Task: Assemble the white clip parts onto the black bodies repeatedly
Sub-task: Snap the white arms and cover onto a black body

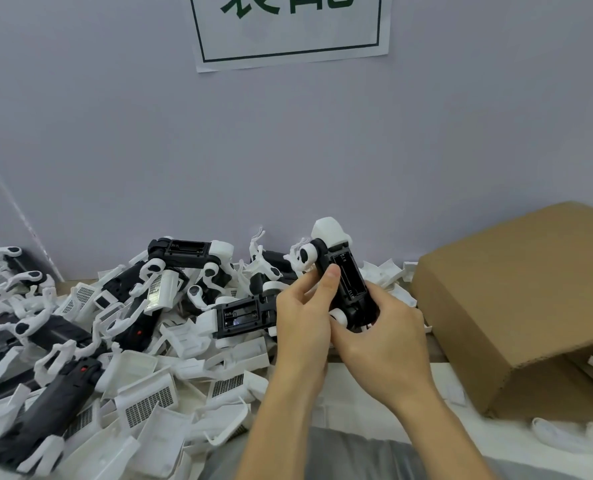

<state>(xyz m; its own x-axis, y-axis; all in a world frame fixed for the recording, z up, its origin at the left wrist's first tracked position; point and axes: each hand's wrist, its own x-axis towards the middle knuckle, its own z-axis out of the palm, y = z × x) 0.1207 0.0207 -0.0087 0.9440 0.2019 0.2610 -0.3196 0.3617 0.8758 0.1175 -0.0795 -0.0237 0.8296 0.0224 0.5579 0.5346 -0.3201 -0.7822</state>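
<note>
Both my hands hold one black body [348, 282] upright and tilted, its open battery bay facing me. A white cap [330, 232] sits on its top end and a white round clip part [307, 258] on its left side. My left hand [302, 317] grips the body from the left, its thumb pressing on the front edge. Curled round the lower end from the right is my right hand [381, 337]. A pile of loose white clip parts [146, 400] and black bodies [46, 420] covers the table to the left.
An open cardboard box [516, 296] lies on its side at the right, flap toward me. Several assembled black-and-white units [191, 254] are heaped against the pale wall behind. A paper sign [288, 36] hangs on the wall above.
</note>
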